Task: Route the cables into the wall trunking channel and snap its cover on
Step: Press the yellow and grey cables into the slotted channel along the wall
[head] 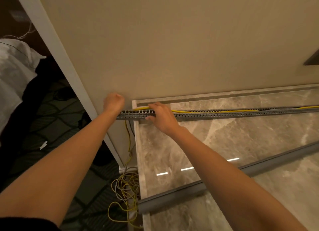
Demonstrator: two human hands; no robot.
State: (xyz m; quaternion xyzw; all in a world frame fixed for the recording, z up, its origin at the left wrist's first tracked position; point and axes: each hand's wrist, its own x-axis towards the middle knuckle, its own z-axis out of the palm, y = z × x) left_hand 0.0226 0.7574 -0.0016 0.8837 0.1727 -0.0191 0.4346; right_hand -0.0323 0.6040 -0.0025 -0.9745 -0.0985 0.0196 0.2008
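Observation:
A grey slotted trunking channel (224, 114) runs left to right along the marble wall panel. A yellow cable (207, 111) lies in its open top. My right hand (161, 117) rests on the channel near its left end, fingers over the top and the yellow cable, thumb under the channel. My left hand (113, 102) is closed at the channel's left end, against the beige wall; what it holds is hidden. Yellow and grey cables (128, 141) hang from that end into a loose coil (126, 192) on the floor. The grey cover strip (189, 192) lies lower, partly behind my right forearm.
A white door frame (57, 58) slants down the left of the wall. Beyond it is a dark room with a patterned floor (57, 123) and a white sack (13, 70). Polished marble (241, 141) fills the area below the channel.

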